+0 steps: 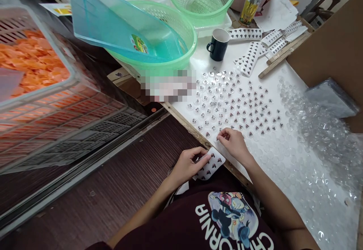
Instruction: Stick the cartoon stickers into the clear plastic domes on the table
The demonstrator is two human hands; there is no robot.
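Observation:
My left hand (190,165) pinches a white sticker sheet (214,165) printed with small dark figures, held at the table's near edge. Just to its right, over the white tabletop, my right hand (231,141) has thumb and forefinger pressed together on a small dark-printed sticker (217,138). Beyond the right hand lie rows of clear round plastic pieces (232,106), each with a small dark figure sticker on it. Plain clear discs (272,148) spread to the right of that hand, with no figures on them.
A heap of clear plastic pieces (326,129) lies at the right. More sticker sheets (251,59), a dark mug (219,45) and a can (251,6) stand or lie farther back. Green baskets (193,47) and a blue bin (113,27) are at upper left. A crate (70,83) holds orange pieces.

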